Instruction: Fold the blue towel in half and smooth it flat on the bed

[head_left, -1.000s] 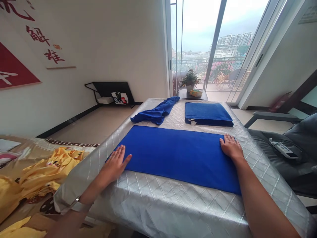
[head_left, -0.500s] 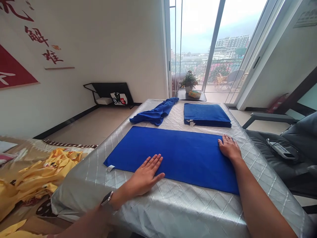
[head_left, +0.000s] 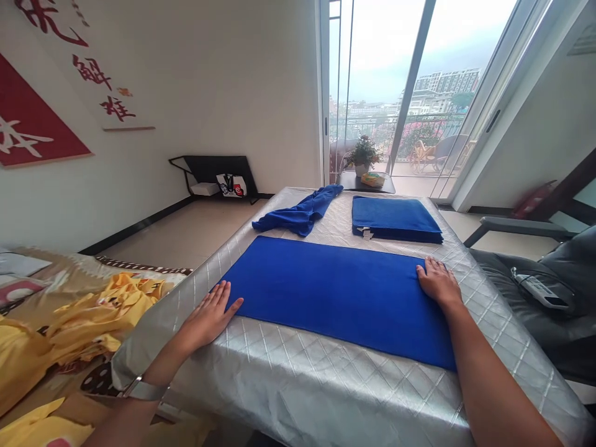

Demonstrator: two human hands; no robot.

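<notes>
A long blue towel (head_left: 335, 292) lies flat across a table covered in silver quilted cloth (head_left: 326, 379). My left hand (head_left: 209, 316) rests flat, fingers stretched out, on the towel's near left corner. At the towel's right end, my right hand (head_left: 437, 282) presses down with fingers spread. Beyond the flat towel sit a stack of folded blue towels (head_left: 393, 218) on the right and a crumpled blue towel (head_left: 300, 213) on the left.
A bed with yellow patterned bedding (head_left: 69, 316) is at the left. A grey chair holding a remote (head_left: 540, 288) stands at the right. Past the table are a small side table with a potted plant (head_left: 363, 155) and glass balcony doors.
My left hand slid right along the towel's near edge to its middle, then came back to the left corner. My right hand stayed at the right end.
</notes>
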